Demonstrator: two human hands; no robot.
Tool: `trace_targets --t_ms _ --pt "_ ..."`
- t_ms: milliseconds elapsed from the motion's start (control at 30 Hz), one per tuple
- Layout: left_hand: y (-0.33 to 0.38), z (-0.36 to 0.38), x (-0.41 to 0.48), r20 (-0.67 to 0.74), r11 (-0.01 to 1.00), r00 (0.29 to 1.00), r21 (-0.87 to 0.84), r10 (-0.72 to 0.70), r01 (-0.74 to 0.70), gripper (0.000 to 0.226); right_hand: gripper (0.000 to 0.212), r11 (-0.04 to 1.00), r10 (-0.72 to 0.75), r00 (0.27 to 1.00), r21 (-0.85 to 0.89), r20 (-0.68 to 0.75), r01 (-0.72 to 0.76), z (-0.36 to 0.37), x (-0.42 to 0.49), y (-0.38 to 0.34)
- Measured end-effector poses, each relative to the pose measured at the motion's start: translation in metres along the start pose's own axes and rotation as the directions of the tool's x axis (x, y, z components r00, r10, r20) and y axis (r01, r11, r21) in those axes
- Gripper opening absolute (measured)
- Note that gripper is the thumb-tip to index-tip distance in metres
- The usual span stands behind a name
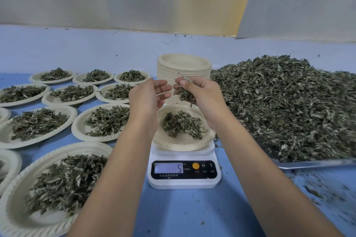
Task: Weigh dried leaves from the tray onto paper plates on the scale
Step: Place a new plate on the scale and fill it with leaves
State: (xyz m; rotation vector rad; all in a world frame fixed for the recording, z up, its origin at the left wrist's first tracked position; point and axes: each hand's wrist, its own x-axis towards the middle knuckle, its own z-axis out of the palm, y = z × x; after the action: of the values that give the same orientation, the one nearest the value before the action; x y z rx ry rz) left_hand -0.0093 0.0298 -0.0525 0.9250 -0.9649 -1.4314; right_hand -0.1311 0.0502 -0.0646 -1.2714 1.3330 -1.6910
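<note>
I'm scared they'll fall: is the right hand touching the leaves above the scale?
Touching. The head view shows the right hand gripping a bunch of leaves above the plate.

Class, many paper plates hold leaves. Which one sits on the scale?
The centre plate atop the white scale; the others rest on the blue table.

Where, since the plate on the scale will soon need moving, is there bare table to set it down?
Best: the bare blue table in front of the scale, toward the near edge. Also the corner in front of the tray, though leaf crumbs litter it. Crowded: filled plates pack the left nearly rim to rim; the heaped tray fills the right.
</note>
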Motion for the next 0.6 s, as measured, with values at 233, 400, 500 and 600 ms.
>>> trace_targets --t_ms 233,400,500,600 --pt "0.0009 -0.0010 -0.0002 0.006 1.000 1.000 -0.007 -0.010 0.010 0.024 0.020 0.997 0.037 0.998 -0.071 0.053 -0.033 -0.0013 0.0007 0.0022" --pt "0.0009 -0.0024 0.0001 0.006 1.000 1.000 -0.003 -0.012 0.012 0.023 0.022 0.998 0.065 0.996 -0.025 0.065 -0.063 0.0011 0.0028 0.0036" --pt "0.0010 -0.0025 0.0003 0.005 1.000 1.000 -0.003 -0.013 0.013 0.024 0.024 0.997 0.076 0.995 -0.005 0.069 -0.076 0.0008 0.0041 0.0036" --pt "0.0009 -0.0027 0.0004 0.005 1.000 1.000 -0.002 -0.013 0.013 0.024 0.021 0.997 0.070 0.994 0.011 0.089 -0.072 0.0003 0.0027 0.0026"
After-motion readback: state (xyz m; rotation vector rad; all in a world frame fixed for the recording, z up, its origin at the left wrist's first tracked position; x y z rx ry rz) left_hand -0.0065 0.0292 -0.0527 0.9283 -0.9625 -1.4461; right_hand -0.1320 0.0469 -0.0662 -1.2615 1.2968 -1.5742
